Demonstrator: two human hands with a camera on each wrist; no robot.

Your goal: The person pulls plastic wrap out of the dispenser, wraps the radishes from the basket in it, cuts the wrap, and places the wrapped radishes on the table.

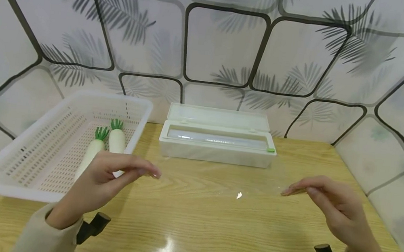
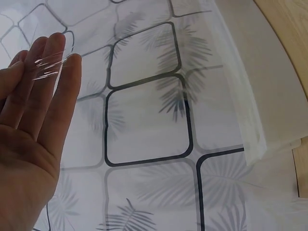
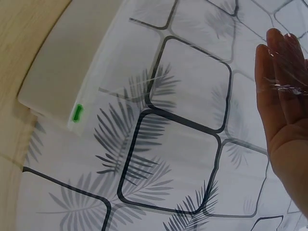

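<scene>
Clear cling film [image 1: 218,186] stretches over the wooden table from a white dispenser box [image 1: 217,155]. My left hand [image 1: 103,177] pinches its near left end between thumb and fingers. At the opposite corner, my right hand [image 1: 336,206] pinches the film as well. Wrinkled film [image 2: 45,72] crosses the fingers in the left wrist view, and more film [image 3: 288,88] lies over the fingers in the right wrist view, where the thumb is hidden. The dispenser's lid [image 1: 219,117] is raised, showing the film roll [image 1: 219,139]. A green cutter slider [image 1: 270,150] sits at its right end.
A white plastic basket [image 1: 16,192] stands on the left, with two white radishes [image 1: 91,152] with green tops inside; my left forearm overlaps its near edge. Behind the wooden table [image 1: 148,226] rises a patterned wall [image 1: 226,47].
</scene>
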